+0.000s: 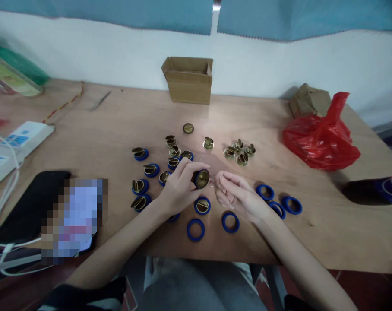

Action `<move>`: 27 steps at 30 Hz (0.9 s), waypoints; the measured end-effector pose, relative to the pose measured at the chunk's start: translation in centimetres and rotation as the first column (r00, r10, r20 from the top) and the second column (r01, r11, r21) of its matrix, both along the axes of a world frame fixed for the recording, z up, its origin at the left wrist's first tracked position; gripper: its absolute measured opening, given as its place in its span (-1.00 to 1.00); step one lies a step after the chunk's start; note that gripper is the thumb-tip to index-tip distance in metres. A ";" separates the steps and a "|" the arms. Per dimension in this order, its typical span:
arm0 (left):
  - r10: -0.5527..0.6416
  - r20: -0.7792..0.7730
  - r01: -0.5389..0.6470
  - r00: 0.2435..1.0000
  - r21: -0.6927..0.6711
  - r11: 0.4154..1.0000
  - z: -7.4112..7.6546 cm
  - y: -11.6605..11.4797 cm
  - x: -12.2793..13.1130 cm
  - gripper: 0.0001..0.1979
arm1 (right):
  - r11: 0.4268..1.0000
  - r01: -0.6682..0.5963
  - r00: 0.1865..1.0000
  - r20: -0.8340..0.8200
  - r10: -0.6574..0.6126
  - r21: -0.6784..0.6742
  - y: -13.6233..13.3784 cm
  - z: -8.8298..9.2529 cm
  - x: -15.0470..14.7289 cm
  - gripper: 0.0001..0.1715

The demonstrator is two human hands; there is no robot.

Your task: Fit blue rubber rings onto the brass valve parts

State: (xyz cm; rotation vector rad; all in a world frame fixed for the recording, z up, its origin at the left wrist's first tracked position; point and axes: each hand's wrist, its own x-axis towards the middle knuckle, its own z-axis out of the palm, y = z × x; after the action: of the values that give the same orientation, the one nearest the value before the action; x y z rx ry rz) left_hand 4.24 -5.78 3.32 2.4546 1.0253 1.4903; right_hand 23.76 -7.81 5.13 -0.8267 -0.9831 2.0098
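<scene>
My left hand (182,183) grips a round brass-coloured piece (201,178), its disc face turned toward my right. Close beside it, my right hand (233,193) has its thumb and fingers pinched on something small and shiny that I cannot make out. Below my hands lie a blue ring with a brass piece in it (202,205) and two bare blue rings (195,230) (230,222). Several brass pieces seated in blue rings (151,169) spread out to the left. Several brass pieces without rings (241,159) stand beyond my hands.
An open cardboard box (190,86) stands by the wall. Several blue rings (292,205) and a red plastic bag (321,140) are on the right, with a dark bottle (371,191). Phones (30,207) and a white power strip (27,138) occupy the left.
</scene>
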 end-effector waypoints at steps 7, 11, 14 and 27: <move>-0.057 -0.060 0.054 0.997 -0.050 0.997 -0.7 -0.3 -0.3 -0.55 | 1.000 0.001 0.999 0.044 -0.001 -0.010 -0.1 -0.5 -0.4 -0.53; -0.073 -0.100 0.063 0.992 -0.102 0.993 -1.1 -0.3 -0.5 -0.53 | 0.999 0.009 0.998 0.062 -0.007 -0.041 -0.1 -0.8 -0.5 -0.48; -0.111 -0.121 0.093 0.986 -0.141 0.986 -0.9 -0.4 -0.4 -0.54 | 0.999 0.012 0.997 0.080 -0.009 -0.039 -0.2 -0.9 -0.7 -0.47; -0.176 -0.163 0.140 0.971 -0.211 0.967 -0.3 -0.5 -0.3 -0.60 | 0.980 -0.026 0.965 0.259 -0.027 0.196 -0.3 -1.5 -1.4 -0.50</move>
State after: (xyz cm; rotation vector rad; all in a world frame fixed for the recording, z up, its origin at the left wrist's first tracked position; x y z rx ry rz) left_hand 3.97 -6.25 3.05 2.4944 0.9277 1.0792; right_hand 22.38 -8.11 3.66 -0.9970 -1.3081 1.7956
